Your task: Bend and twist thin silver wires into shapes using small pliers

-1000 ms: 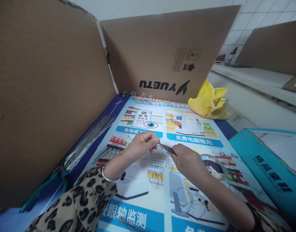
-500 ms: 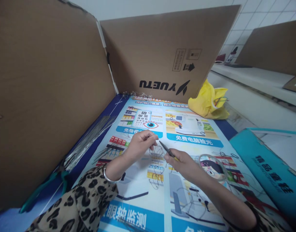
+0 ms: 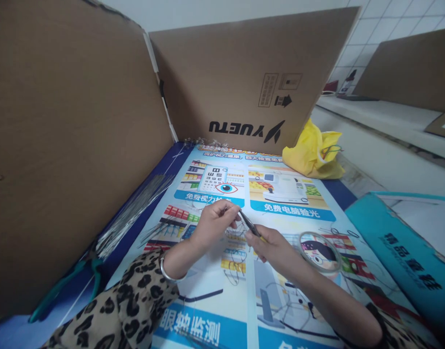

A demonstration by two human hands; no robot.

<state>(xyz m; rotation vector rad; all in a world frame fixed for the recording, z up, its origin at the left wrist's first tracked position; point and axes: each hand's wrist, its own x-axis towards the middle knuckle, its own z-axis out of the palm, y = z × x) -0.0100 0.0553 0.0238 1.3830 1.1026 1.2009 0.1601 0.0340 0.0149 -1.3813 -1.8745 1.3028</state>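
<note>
Over the middle of a printed poster, my left hand is closed in a pinch; what its fingertips hold is too small to make out. My right hand is wrapped round dark pliers with a bit of yellow on the handle. The pliers' tip points up and left, right at the left fingertips. Thin bent wires lie on the poster below the hands. A roll of clear tape lies beside my right forearm.
Large cardboard panels stand at the left and back. Straight wires and green-handled pliers lie at left. A yellow bag and a teal box are at right.
My left hand has shifted slightly right and down, and the pliers' tip now meets its fingertips, where a small gap was before.
</note>
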